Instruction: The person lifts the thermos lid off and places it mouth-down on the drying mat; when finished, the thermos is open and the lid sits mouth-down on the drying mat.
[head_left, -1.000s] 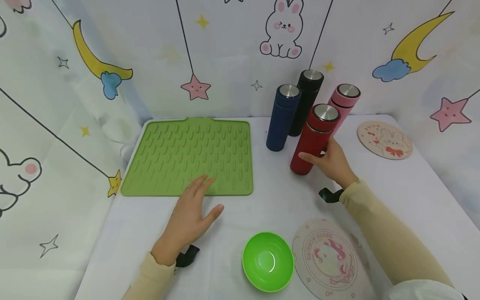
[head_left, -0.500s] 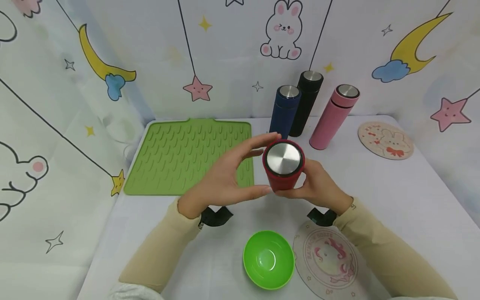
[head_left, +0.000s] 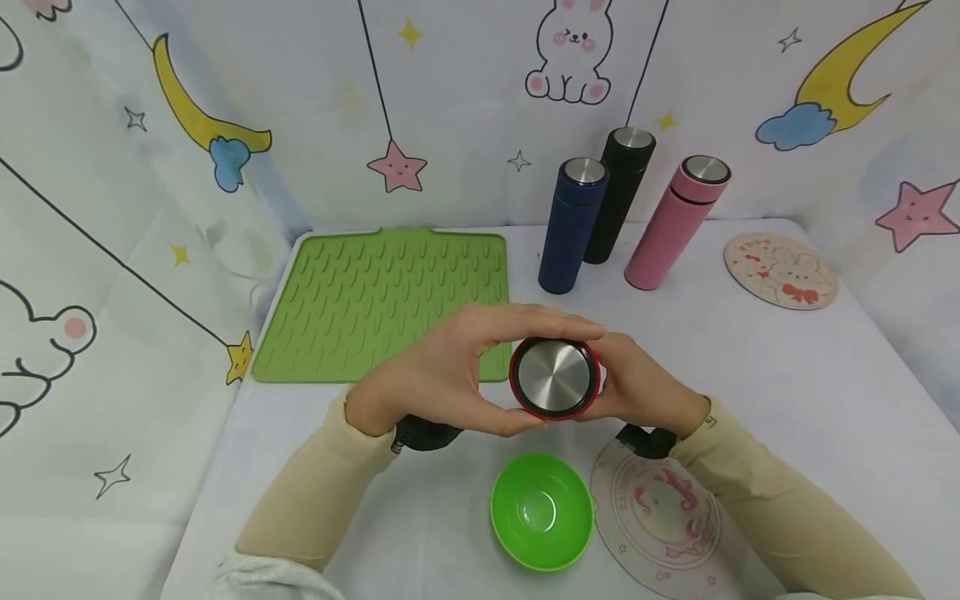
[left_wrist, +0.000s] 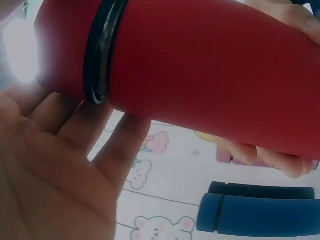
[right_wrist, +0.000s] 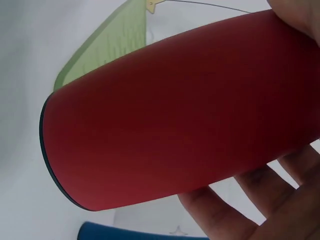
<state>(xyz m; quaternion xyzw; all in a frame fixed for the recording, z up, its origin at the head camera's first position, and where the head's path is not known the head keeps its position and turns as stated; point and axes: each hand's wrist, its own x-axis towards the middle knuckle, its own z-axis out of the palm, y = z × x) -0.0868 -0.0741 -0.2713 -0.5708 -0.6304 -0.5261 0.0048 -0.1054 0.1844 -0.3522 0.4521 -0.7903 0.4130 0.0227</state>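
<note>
Two hands (head_left: 431, 375) (head_left: 647, 379) around one bottle (head_left: 555, 377)

The right wrist view's edges cut off the red flask (right_wrist: 175, 120) and blue flask (right_wrist: 125, 233).

Both hands (head_left: 450, 371) (head_left: 647, 385) close together, fingers (head_left: 540, 322) bent, sleeved forearms (head_left: 311, 487) (head_left: 780, 500) angled inward

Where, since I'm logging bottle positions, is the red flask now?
In the head view, the red flask is slightly right of centre, held between the left hand and right hand, above the green bowl in frame.
</note>
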